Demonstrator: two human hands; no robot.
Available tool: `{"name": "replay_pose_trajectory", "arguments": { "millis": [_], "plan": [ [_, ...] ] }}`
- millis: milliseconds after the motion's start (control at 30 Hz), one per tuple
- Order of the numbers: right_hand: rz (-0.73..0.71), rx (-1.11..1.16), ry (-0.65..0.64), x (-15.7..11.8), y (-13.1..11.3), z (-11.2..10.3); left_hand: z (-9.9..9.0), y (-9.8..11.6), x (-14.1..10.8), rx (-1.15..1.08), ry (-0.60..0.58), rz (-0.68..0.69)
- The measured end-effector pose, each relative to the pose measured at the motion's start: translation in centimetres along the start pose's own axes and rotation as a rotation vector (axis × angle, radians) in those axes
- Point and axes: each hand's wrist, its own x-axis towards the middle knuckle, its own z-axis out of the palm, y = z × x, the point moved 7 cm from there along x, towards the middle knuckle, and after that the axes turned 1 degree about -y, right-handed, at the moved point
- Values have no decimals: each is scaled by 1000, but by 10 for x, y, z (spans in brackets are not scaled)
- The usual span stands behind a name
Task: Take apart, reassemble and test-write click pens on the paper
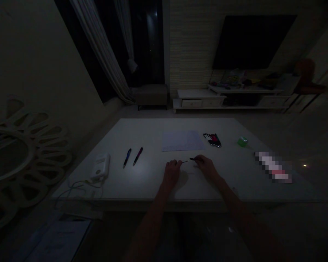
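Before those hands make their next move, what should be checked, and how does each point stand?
1. Left hand grips the thin dark piece: ok.
2. Right hand grips the dark stick: ok.
3. Paper clear of both hands: ok.
4. Blue pen and reddish pen out of the way: ok, off to the left.
5. Bright light for small parts: not ok, dim.
6. Whether the held pieces match: cannot tell.

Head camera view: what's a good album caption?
In dim light, the left hand holds one thin dark piece, the right hand another, over a white table with two pens.
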Motion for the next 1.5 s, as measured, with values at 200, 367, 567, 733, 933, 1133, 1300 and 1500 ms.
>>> {"name": "replay_pose_trajectory", "arguments": {
  "millis": [200,367,567,733,933,1133,1300,1500],
  "plan": [
    [-102,-17,-24,-13,-19,-17,1,2,1,12,-21,26],
    [-162,-12,-56,-11,-35,-6,-1,3,-1,19,-19,32],
    [-187,-14,-126,-7,-39,9,1,4,-2,-19,0,64],
    [-140,-30,-76,-5,-30,0,1,1,-2,-5,-8,32],
    [-132,-31,-25,-7,-27,-21,3,1,0,-6,-27,25],
    [-184,-20,-96,-5,-42,-6,3,2,-1,4,-14,42],
    [-156,2,-161,-6,-47,15,7,2,-1,-36,25,68],
    [-12,46,-158,-4,-43,23,7,1,-1,-94,74,63]
  ]
}}
